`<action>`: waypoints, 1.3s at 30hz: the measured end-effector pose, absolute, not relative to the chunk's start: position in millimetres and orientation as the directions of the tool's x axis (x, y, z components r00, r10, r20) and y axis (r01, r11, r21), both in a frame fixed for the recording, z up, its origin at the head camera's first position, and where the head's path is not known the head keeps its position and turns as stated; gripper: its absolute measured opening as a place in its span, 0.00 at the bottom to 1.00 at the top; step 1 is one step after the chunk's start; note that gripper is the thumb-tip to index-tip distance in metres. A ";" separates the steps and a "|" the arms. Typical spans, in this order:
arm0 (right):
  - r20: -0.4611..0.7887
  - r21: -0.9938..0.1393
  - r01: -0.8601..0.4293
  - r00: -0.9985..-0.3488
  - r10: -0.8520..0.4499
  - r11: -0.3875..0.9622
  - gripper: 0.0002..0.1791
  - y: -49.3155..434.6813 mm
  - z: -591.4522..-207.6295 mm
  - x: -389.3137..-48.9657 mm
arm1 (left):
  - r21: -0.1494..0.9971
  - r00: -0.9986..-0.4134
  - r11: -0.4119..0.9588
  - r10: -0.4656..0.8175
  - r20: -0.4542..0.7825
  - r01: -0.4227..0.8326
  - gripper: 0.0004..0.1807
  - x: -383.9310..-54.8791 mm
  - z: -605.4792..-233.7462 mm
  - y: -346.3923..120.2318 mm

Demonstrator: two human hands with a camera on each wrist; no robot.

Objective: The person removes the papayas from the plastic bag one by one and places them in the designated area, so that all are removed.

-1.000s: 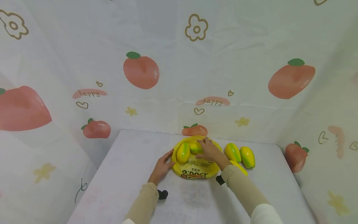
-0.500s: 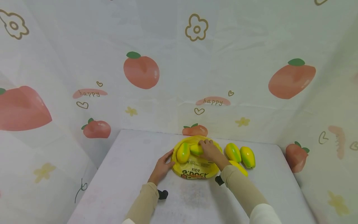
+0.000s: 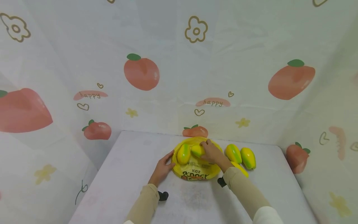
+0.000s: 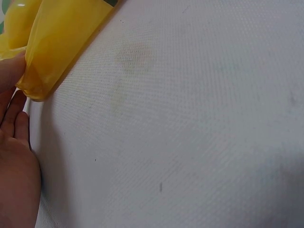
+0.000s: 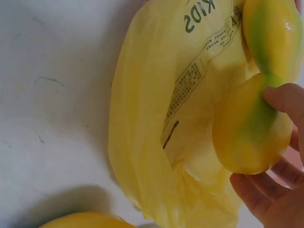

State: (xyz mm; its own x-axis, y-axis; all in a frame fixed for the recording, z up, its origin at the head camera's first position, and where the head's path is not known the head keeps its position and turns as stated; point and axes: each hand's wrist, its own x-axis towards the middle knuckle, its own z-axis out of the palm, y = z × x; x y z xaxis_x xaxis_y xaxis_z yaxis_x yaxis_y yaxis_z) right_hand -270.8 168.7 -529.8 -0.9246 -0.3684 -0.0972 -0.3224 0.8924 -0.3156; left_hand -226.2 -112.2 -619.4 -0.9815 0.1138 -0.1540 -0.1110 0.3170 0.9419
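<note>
A yellow plastic bag (image 3: 195,168) with dark lettering lies spread on the table, its rim rolled into a ring. Inside it, at the left, sits a yellow papaya (image 3: 183,154) with a green streak. My right hand (image 3: 213,153) holds a second papaya (image 5: 251,128) over the bag, thumb on its green streak and fingers at its lower end. That papaya touches or overlaps the first one in the right wrist view. At the bag's left side, my left hand (image 3: 162,168) pinches the rim, with the thumb (image 4: 12,71) over the yellow film and the fingers outside.
Right of the bag, two papayas (image 3: 233,153) (image 3: 248,158) lie side by side. Another papaya (image 3: 240,169) is partly hidden behind the right forearm. A fruit-printed cloth wall (image 3: 167,115) rises behind the white table (image 3: 134,152).
The right hand's fingers have drawn in around the second papaya, which has shifted slightly. The left hand stays at the bag's rim. The head view has tilted a little.
</note>
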 end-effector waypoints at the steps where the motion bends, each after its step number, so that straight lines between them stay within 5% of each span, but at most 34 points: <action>1: -0.091 -0.315 -0.326 -0.924 -0.371 0.891 0.33 169.5 -528.7 -270.6 | 0.942 -0.981 0.317 0.113 -0.157 -0.114 0.34 -226.0 -618.8 -112.1; 20: -0.024 -0.386 -0.335 -0.928 -0.372 0.860 0.41 171.9 -505.6 -263.7 | 0.947 -0.984 0.305 0.112 -0.141 -0.101 0.34 -224.3 -618.5 -113.5; 39: 0.097 -0.394 -0.390 -0.918 -0.384 0.832 0.39 202.1 -484.4 -237.4 | 0.945 -0.982 0.309 0.114 -0.152 -0.110 0.33 -220.6 -612.9 -110.4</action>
